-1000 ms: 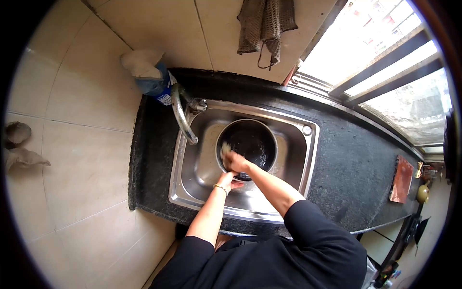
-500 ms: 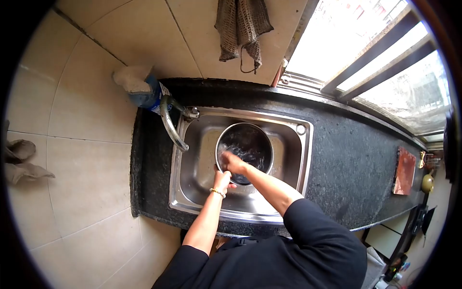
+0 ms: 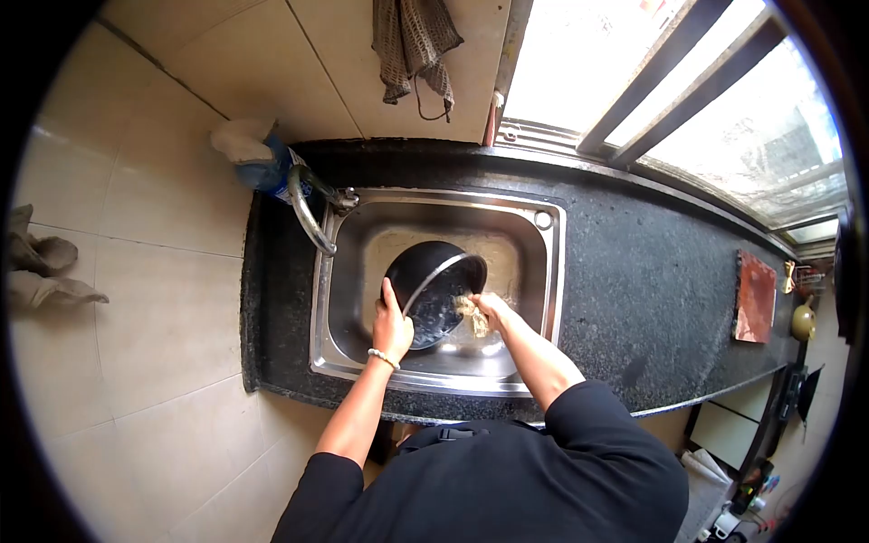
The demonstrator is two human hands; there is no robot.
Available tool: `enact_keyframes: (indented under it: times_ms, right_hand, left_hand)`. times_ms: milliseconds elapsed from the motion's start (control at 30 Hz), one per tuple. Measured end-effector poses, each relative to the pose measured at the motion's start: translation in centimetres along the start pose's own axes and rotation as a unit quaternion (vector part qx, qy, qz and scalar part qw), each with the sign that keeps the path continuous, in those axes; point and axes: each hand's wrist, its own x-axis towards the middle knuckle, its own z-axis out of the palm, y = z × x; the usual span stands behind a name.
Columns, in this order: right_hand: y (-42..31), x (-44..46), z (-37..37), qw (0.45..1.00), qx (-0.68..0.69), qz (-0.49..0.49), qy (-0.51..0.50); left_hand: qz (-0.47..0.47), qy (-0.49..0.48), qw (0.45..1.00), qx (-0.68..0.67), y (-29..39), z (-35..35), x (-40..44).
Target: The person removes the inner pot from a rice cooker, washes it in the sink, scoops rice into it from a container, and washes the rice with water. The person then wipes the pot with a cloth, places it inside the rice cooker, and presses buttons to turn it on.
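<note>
Pot [image 3: 415,261] is tilted inside the sink [image 3: 425,385], its wall gripped by the left hand [image 3: 392,328], fingers partly curled. A tan wad [image 3: 472,315] is held in the loosely closed right hand [image 3: 491,309] at the pot's open mouth. The sink's back left corner is overhung by a curved tap [image 3: 304,214], apart from the pot; mesh cloth [image 3: 414,50] is hung behind the sink, a red board [image 3: 755,297] placed well to its right.
</note>
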Motion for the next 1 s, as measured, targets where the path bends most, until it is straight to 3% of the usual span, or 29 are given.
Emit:
enact_keyframes:
  times_ms: [100, 133, 167, 233, 267, 300, 433, 633, 767, 833, 867, 900, 967, 1000]
  right_hand:
    - [1.1, -1.6, 1.6, 0.998, -0.001, 0.043, -0.035]
    - [2.6, 0.3, 1.4, 0.995, 0.044, 0.052, -0.077]
    - [4.2, 2.1, 1.6, 0.99, 0.105, -0.012, -0.099]
    - [3.7, -0.2, 2.8, 0.979, 0.157, 0.01, -0.132]
    - [4.2, 1.0, 2.0, 0.95, 0.19, 0.017, -0.246]
    - [2.5, -3.3, 3.4, 0.965, 0.199, -0.017, -0.17]
    - [2.2, -4.9, 4.6, 0.923, 0.287, -0.028, -0.254]
    - [3.2, -6.7, 5.1, 0.88, 0.363, -0.048, -0.304]
    - [2.4, -7.1, 5.0, 0.878, 0.373, -0.092, -0.286]
    - [1.5, -7.1, 4.6, 0.889, 0.357, -0.147, -0.246]
    - [0.8, -6.9, 4.3, 0.906, 0.314, -0.199, -0.202]
    - [0.4, -6.8, 3.9, 0.921, 0.251, -0.251, -0.159]
    - [-1.0, -8.3, 2.4, 0.918, -0.08, -0.384, -0.055]
    - [-2.2, -11.0, 2.0, 0.922, -0.08, -0.369, -0.082]
  left_hand:
    - [0.02, -0.042, 0.997, 0.069, 1.1, -2.7, -0.8]
    - [0.036, -0.051, 0.995, 0.084, 1.5, -3.6, -1.2]
    - [0.051, -0.06, 0.992, 0.099, 1.8, -4.5, -1.5]
    - [0.1, -0.055, 0.984, 0.133, 2.3, -6.0, -2.1]
    - [0.133, -0.04, 0.979, 0.152, 2.4, -6.6, -2.6]
    - [0.165, -0.026, 0.971, 0.171, 2.6, -7.2, -3.2]
    - [0.306, 0.093, 0.93, 0.181, 3.1, -9.1, -4.2]
    - [0.339, 0.162, 0.91, 0.177, 2.7, -11.0, -6.0]
    - [0.329, 0.186, 0.914, 0.15, 2.4, -11.1, -6.6]
    - [0.297, 0.203, 0.924, 0.129, 2.5, -10.8, -6.5]
    - [0.234, 0.142, 0.957, 0.089, 2.8, -10.9, -7.1]
    - [0.197, 0.145, 0.968, 0.055, 3.8, -11.2, -6.8]
    - [0.107, 0.133, 0.985, 0.007, 3.2, -10.5, -5.9]
    - [0.092, 0.15, 0.984, 0.004, 2.4, -9.9, -5.2]
